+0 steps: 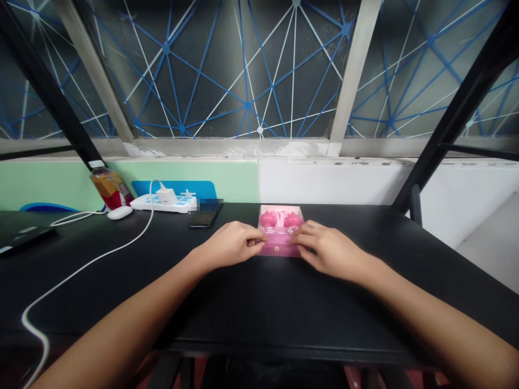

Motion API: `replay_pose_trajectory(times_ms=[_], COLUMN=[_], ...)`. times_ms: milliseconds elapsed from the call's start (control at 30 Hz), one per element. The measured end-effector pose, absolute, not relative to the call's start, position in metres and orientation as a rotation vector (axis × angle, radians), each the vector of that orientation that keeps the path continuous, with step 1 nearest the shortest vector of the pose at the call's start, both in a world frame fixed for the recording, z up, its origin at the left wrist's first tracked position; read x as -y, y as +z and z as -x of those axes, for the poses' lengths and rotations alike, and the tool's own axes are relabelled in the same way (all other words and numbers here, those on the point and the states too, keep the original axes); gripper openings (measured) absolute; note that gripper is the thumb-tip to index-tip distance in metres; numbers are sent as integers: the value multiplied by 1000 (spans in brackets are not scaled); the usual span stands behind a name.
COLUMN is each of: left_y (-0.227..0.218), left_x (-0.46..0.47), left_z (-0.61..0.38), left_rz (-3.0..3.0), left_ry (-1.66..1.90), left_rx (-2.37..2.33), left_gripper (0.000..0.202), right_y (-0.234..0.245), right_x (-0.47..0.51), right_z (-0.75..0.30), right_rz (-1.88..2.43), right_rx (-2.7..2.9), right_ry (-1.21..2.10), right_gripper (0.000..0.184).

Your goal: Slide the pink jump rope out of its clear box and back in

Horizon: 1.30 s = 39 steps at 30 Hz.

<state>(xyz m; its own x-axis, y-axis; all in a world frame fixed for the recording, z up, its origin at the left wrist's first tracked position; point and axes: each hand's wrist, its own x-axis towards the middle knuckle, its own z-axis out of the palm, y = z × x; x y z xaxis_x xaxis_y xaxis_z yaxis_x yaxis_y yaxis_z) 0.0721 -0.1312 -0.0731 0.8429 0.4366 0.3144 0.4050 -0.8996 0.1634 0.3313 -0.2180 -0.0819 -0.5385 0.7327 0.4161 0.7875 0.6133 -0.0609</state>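
Observation:
A small pink box with a see-through front lies on the black table straight ahead of me. Inside it are two rounded pink pieces with a pale cord between them; I cannot make out their kind. My left hand grips the box at its left side, thumb and fingers pinched together. On the opposite side my right hand has its fingers curled over the right edge, the thumb near the lower corner. Both hands partly cover the box's sides.
A black table spans the view. To the left are a dark phone, a white power strip with a charger, a white mouse and a drink bottle. A white cable runs toward the near left.

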Motion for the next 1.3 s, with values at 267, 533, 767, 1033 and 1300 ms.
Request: replay_pose_trajectory(times_ms=[267, 533, 767, 1033, 1300], left_y=[-75, -73, -74, -73, -70], left_x=[130, 132, 132, 135, 138], left_z=[-72, -72, -72, -73, -73], left_rz=[-2914, -2901, -2890, -2893, -2850], left_ry=[548, 554, 574, 602, 585], left_rx=[-663, -668, -668, -733, -750], left_gripper=[23, 22, 21, 19, 19], right_y=[-80, -80, -80, -79, -78], right_x=[218, 219, 218, 219, 220], right_z=[-331, -331, -332, -332, -331], right_rz=[1213, 1213, 1217, 1219, 1226], right_rx=[2426, 2412, 2419, 2427, 2405], right_ry=[-126, -122, -105, -88, -142], right_gripper=[26, 28, 27, 29, 27])
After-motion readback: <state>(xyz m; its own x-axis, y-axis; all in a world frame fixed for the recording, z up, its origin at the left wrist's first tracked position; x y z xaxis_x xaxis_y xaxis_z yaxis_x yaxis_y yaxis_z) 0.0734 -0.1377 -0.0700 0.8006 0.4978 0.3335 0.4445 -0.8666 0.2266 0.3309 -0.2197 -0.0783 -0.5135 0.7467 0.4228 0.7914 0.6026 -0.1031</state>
